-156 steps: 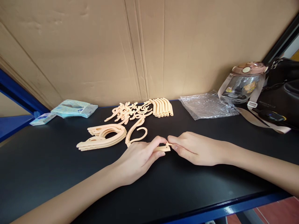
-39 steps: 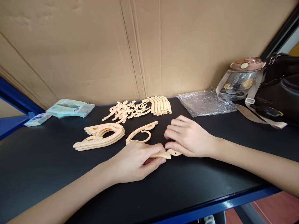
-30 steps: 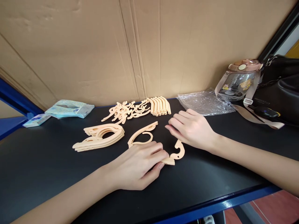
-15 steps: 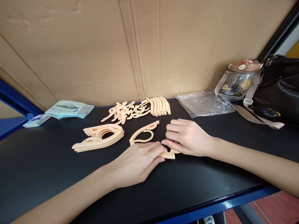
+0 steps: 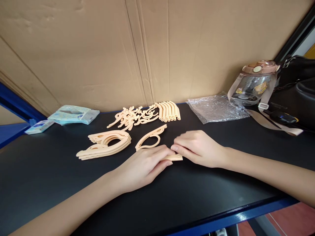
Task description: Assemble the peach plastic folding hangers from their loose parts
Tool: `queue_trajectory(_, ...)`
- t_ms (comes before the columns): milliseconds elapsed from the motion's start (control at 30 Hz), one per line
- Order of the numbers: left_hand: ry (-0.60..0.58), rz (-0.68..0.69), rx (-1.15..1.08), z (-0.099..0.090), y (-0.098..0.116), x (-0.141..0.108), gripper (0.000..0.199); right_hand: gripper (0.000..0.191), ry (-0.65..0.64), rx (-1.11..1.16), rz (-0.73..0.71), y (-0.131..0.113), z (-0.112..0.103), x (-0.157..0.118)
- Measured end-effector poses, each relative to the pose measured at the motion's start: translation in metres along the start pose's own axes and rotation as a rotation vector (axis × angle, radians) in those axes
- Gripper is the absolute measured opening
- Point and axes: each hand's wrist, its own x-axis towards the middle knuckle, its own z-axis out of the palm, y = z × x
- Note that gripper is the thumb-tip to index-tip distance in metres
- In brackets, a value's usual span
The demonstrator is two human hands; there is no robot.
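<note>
All visible fingers of the left hand, mid-frame, clamped on a narrow, pale-peach plastic hanger piece; fingers of the right hand bent close together at its right end, grip hidden, impossible to tell. Just above, a curved pale-peach plastic hanger; left of centre, stacked pale-peach plastic hangers; higher, jumbled pale-peach plastic hooks beside a row of bent pale-peach plastic arms, on a matte black tabletop.
</note>
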Motion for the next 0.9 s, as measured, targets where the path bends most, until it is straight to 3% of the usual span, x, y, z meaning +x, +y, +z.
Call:
queue_trajectory(100, 0.025, 0.001, -0.016, 0.0000, -0.0002, -0.0002, 0.012, 0.034, 0.202, -0.310, -0.069, 0.0015, -0.0051, 0.0014)
queue_trajectory(200, 0.026, -0.003, -0.044, 0.0007, 0.0006, -0.0003, 0.014, 0.034, 0.283, -0.523, -0.024, 0.0009, -0.0079, 0.0001)
queue_trajectory(333, 0.024, 0.017, -0.075, 0.0011, 0.0023, 0.0007, 0.016, 0.035, 0.181, -0.494, 0.095, -0.0023, -0.0046, -0.0021)
queue_trajectory(433, 0.029, 0.060, -0.073, 0.0009, 0.0031, 0.0015, 0.016, 0.034, 0.062, -0.365, 0.092, -0.0031, -0.0011, -0.0015)
queue_trajectory(667, 0.107, 0.130, 0.044, 0.0022, 0.0024, 0.0030, 0.008, 0.035, -0.043, -0.205, -0.149, 0.0012, 0.0005, -0.0005)
queue_trajectory(900, 0.189, 0.095, 0.176, 0.0032, 0.0045, 0.0041, 0.028, 0.030, -0.074, -0.096, -0.255, 0.0005, -0.0003, -0.0014)
